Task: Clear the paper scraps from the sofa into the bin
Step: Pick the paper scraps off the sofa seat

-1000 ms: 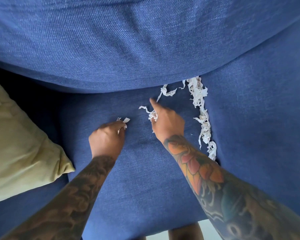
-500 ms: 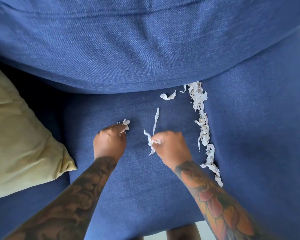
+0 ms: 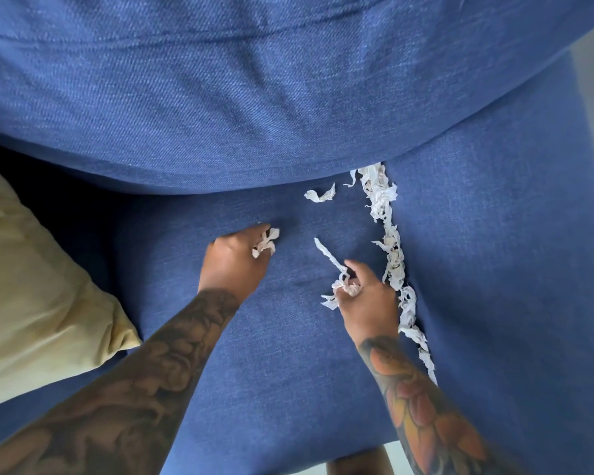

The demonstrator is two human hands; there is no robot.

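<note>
A blue sofa [image 3: 494, 269] is filling the view, with a tan pillow [image 3: 31, 286] lying at the left. A line of scraps [image 3: 390, 241] is running along the seat gap, right of both hands. The left hand [image 3: 235, 262] is clutching a small wad [image 3: 265, 242]; the right hand [image 3: 367, 303] is pinching a strip [image 3: 330, 257].

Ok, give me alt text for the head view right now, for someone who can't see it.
Seen from above, two tattooed arms reach over a blue sofa seat: the left hand holds a small wad of paper scraps, and the right hand pinches a bunch with one long strip trailing. A line of scraps fills the seam between the seat cushions, one loose scrap lies near the backrest, and a beige cushion sits at left.
</note>
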